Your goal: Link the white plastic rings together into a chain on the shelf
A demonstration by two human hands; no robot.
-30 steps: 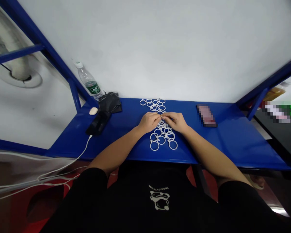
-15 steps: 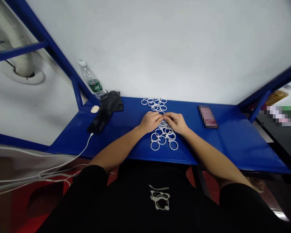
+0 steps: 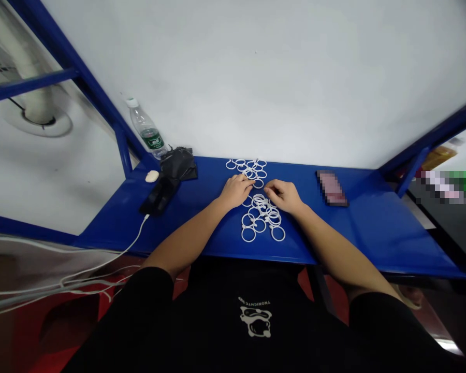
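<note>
Several white plastic rings lie on the blue table (image 3: 202, 217). One loose group of rings (image 3: 249, 167) sits near the wall, and a linked cluster of rings (image 3: 262, 217) lies nearer to me. My left hand (image 3: 236, 189) reaches toward the far group, its fingertips at the rings there, fingers curled. My right hand (image 3: 285, 196) rests on the table at the top of the near cluster, its fingers pinched at a ring.
A water bottle (image 3: 146, 129) stands at the back left by a black bag (image 3: 177, 161), a small white object (image 3: 151, 175) and a dark phone (image 3: 155, 197) with a white cable (image 3: 112, 259). Another phone (image 3: 332, 187) lies at the right. Blue frame bars rise on both sides.
My hands were pinched together over the rings. They have parted, and my left hand has moved forward to the far group while my right stays at the near cluster.
</note>
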